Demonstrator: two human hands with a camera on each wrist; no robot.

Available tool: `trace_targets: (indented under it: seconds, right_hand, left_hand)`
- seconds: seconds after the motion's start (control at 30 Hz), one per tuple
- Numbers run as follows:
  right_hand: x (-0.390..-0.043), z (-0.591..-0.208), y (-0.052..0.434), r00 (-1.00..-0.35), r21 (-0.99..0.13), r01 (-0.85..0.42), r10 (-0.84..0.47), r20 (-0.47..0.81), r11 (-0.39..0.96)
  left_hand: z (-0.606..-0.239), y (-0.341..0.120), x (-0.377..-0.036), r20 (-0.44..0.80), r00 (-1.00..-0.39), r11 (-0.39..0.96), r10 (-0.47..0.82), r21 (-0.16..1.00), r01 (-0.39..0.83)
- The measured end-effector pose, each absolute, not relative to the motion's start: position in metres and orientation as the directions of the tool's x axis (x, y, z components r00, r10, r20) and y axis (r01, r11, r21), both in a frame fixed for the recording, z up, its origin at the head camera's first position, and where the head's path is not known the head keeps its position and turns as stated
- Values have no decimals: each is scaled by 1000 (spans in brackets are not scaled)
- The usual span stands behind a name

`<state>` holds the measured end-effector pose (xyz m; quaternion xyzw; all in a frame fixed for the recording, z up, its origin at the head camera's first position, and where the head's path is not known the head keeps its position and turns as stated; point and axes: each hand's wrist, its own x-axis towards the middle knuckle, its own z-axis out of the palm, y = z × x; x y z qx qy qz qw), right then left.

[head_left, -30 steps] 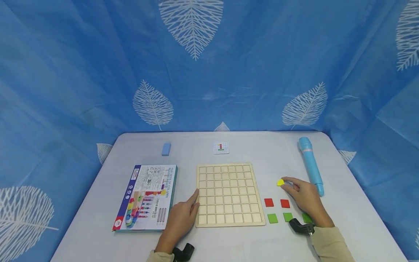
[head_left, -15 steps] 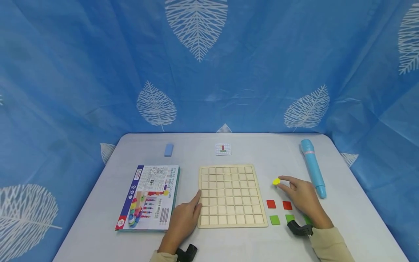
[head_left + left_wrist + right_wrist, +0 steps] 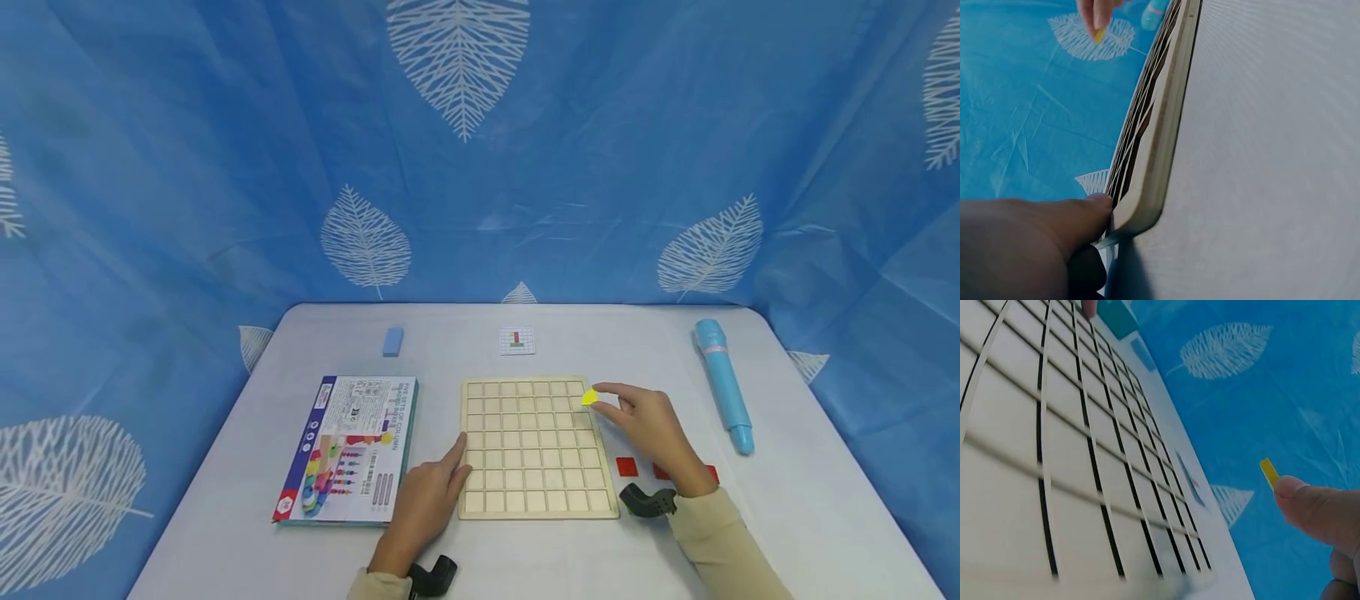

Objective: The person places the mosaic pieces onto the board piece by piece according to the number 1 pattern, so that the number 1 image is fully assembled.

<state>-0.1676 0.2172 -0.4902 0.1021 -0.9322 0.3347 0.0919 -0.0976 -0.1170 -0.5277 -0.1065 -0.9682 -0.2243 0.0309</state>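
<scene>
At the grid board (image 3: 536, 460), pinching a yellow tile (image 3: 588, 399) in the right hand (image 3: 651, 423), touching the left edge with the unclenched left hand (image 3: 423, 497).

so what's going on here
A person is working at a table with a wooden grid board. The right hand pinches a small yellow piece near the board's upper right edge, while the left hand touches its left edge. The cells in view hold no pieces. Red squares lie right of the board, and a small pattern card lies beyond it.
</scene>
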Motion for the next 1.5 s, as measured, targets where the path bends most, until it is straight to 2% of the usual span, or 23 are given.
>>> trace_targets:
  seconds: [0.3, 0.5, 0.83, 1.2, 1.5]
  right_hand:
    - [-176, -493, 180, -970, -672, -244, -173, 172, 700]
    - [-183, -501, 158, -959, -682, -284, -218, 183, 674]
    - [-192, -516, 127, -958, -721, -286, -218, 188, 632]
    - [-196, -530, 111, -975, -699, -218, -123, 184, 681]
    - [-195, -529, 104, -974, -653, -225, -145, 175, 723]
  left_hand:
    - [-529, -115, -100, 74, -977, 868, 201, 448, 213]
    - [-530, -116, -99, 89, -976, 869, 201, 443, 219]
    - [-529, -116, -98, 68, -977, 870, 202, 445, 211]
    - [-526, -117, -99, 72, -976, 869, 205, 446, 215]
    - [-523, -120, -101, 61, -979, 877, 193, 438, 200]
